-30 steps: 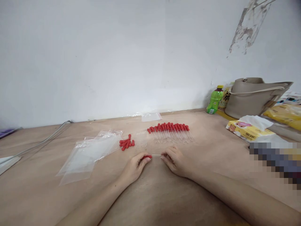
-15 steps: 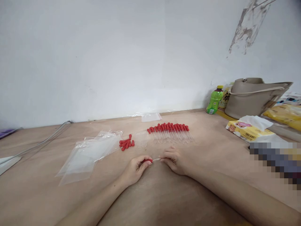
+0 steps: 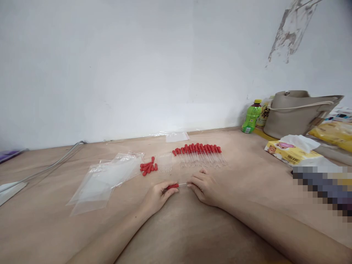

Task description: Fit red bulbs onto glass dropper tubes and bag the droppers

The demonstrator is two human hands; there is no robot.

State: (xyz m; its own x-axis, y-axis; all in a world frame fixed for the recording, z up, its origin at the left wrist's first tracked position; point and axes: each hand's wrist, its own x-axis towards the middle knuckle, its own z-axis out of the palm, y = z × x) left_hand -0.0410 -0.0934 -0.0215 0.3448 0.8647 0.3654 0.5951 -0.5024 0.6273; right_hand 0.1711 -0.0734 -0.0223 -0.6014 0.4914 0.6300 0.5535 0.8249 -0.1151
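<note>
My left hand (image 3: 161,193) pinches a red rubber dropper bulb (image 3: 173,186) between thumb and fingers. From the bulb's open end a thin clear dropper tube (image 3: 182,184) runs across to my right hand (image 3: 202,186), whose fingers are closed on its other end. How deep the tube sits in the bulb I cannot tell. Beyond my left hand lies a small pile of loose red bulbs (image 3: 147,168), beside a row of bare clear tubes (image 3: 164,163). Past my right hand, a long row of droppers with red bulbs on them (image 3: 202,154) lies on the brown table (image 3: 176,234).
Clear plastic bags (image 3: 101,183) lie at the left, another bag (image 3: 176,137) by the wall. A grey cable (image 3: 59,161) crosses the far left. At the right stand a green bottle (image 3: 251,116), a beige bag (image 3: 291,113) and a yellow tissue pack (image 3: 291,153).
My left fingers have shifted on the bulb, so more of its red side shows. The bulb and tube now lie more nearly in one level line.
</note>
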